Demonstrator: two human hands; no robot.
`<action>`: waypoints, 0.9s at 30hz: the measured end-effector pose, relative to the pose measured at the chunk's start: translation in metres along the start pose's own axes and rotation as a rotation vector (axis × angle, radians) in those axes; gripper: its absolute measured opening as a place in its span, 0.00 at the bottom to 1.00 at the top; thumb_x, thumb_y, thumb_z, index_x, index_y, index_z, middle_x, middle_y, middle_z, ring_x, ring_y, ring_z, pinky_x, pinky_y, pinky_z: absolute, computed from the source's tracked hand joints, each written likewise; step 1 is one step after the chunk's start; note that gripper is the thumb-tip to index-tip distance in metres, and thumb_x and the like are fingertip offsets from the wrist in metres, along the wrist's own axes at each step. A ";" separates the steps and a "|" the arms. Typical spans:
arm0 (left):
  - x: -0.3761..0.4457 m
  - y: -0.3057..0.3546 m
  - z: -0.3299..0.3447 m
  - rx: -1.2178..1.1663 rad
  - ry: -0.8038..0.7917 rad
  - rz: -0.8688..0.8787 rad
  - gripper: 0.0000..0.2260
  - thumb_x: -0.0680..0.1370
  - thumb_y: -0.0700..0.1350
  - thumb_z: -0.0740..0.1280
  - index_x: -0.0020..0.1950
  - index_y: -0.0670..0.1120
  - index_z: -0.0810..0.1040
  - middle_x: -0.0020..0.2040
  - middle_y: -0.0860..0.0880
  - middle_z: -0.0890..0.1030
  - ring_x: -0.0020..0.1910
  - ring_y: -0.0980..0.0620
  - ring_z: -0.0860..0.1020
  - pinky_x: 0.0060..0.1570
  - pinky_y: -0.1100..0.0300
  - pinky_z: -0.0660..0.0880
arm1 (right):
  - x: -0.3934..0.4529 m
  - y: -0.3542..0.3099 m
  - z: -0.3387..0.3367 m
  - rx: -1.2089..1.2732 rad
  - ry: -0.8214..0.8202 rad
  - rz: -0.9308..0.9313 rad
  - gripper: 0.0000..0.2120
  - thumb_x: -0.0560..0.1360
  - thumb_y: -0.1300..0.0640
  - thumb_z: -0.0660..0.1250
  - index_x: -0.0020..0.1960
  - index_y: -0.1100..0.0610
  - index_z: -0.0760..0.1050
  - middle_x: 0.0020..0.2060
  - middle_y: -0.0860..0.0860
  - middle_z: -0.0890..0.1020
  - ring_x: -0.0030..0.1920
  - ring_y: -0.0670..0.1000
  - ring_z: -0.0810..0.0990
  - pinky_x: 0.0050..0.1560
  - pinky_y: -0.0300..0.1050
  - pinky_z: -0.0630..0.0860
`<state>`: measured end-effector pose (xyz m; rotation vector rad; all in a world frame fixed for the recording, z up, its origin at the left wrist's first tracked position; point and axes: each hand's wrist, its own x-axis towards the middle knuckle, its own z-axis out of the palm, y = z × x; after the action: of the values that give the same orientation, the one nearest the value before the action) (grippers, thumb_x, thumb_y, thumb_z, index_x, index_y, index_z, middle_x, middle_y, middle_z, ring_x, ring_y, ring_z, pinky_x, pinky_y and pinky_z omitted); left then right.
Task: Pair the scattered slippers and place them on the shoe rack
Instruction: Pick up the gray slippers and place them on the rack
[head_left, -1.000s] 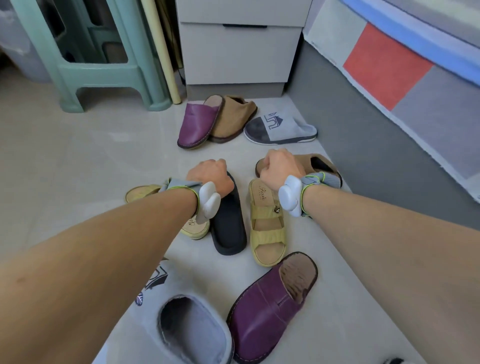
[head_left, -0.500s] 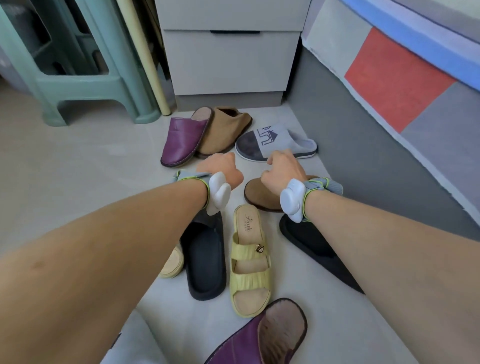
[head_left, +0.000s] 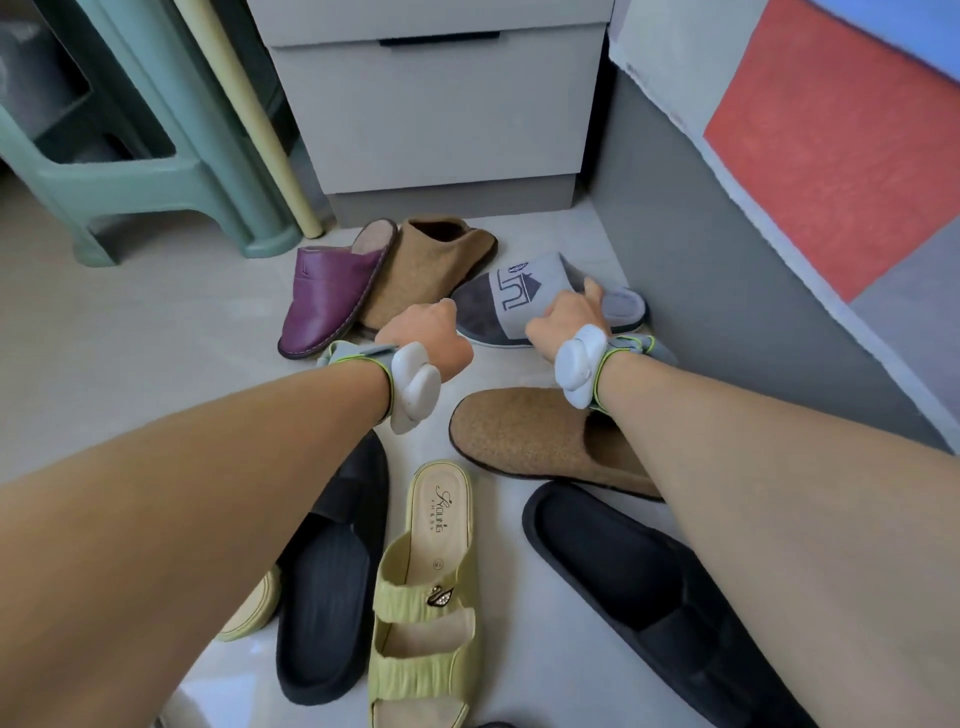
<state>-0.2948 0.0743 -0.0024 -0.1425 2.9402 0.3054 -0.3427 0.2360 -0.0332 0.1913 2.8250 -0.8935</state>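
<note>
Slippers lie unpaired — no rack visible. Your right hand (head_left: 566, 317) grips the grey slipper (head_left: 524, 296) at one o'clock; left hand (head_left: 431, 338) fisted, apparently empty.

On the pale grey floor (head_left: 130, 338) lie a glossy purple slipper (head_left: 327, 291), two speckled tan felt slippers (head_left: 524, 436), two plain black slides (head_left: 332, 587) and a pale yellow-green sandal (head_left: 421, 597). The grey slipper (head_left: 519, 301) carries a dark blue line emblem. The stool (head_left: 156, 171) is mint green, the drawer unit (head_left: 441, 104) light grey.
</note>
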 end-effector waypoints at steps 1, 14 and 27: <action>0.001 0.001 0.002 0.004 -0.004 0.001 0.14 0.77 0.44 0.59 0.61 0.45 0.71 0.52 0.44 0.77 0.43 0.45 0.74 0.40 0.54 0.72 | 0.007 0.002 0.000 -0.006 -0.017 -0.001 0.18 0.71 0.58 0.62 0.59 0.61 0.75 0.77 0.56 0.50 0.58 0.60 0.77 0.58 0.46 0.72; -0.014 -0.017 0.020 0.040 0.016 0.017 0.16 0.78 0.46 0.59 0.65 0.44 0.70 0.62 0.44 0.75 0.59 0.44 0.75 0.50 0.53 0.72 | 0.011 -0.005 0.037 0.085 0.204 0.069 0.13 0.75 0.60 0.61 0.53 0.59 0.81 0.58 0.61 0.76 0.54 0.62 0.73 0.49 0.44 0.69; -0.056 -0.064 -0.017 -0.081 0.149 -0.070 0.13 0.78 0.45 0.60 0.61 0.42 0.72 0.58 0.42 0.78 0.53 0.42 0.77 0.48 0.52 0.74 | -0.059 -0.080 0.064 0.724 0.275 0.030 0.15 0.71 0.59 0.66 0.52 0.57 0.62 0.47 0.54 0.77 0.45 0.58 0.78 0.41 0.42 0.68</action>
<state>-0.2357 0.0127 0.0119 -0.2903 3.0619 0.4205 -0.2909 0.1299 -0.0279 0.4716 2.5667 -1.9751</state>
